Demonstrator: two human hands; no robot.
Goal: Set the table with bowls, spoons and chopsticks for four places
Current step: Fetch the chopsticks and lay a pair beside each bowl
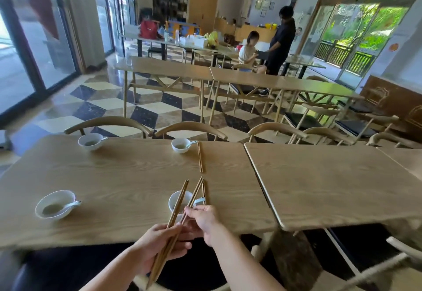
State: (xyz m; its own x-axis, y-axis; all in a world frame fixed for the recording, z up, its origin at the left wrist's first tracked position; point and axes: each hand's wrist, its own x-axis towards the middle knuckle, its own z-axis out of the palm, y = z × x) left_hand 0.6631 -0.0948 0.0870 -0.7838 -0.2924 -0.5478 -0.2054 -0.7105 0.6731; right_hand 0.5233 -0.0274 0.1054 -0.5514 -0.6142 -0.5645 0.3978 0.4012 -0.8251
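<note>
**Table** (114,176): pale wood with open, wavy grain and rounded corners. It butts against a second table (331,176) of the same make.

**Bowls, four:** white, round, glazed.
- The far left bowl (91,141) and the far right bowl (181,145) stand near the far edge.
- The near left bowl (55,204) stands near the near edge.
- The near right bowl (177,199) is partly hidden by chopsticks and fingers.

**Spoons, four:** white, one resting in each bowl with its handle over the right rim.
- These are the far left spoon (104,138), the far right spoon (193,142) and the near left spoon (73,204).
- The near right spoon (200,200) has a blue-patterned handle and is mostly covered.

**Chopsticks:** slim, straight, brown wood.
- A laid pair (200,157) lies flat, side by side, just right of the far right bowl.
- The left hand (159,242) is curled round a bundle (179,201), which slants up over the near right bowl. Its lower ends are blurred, so the number of sticks cannot be told.
- The right hand (203,220) pinches a held pair (195,192) between thumb and fingertips. The pair is splayed, tips pointing away, just right of the near right bowl. Whether it touches the tabletop is unclear.

**Chairs** (109,120): three curved pale wooden backs show along the table's far side (seats hidden).
</note>
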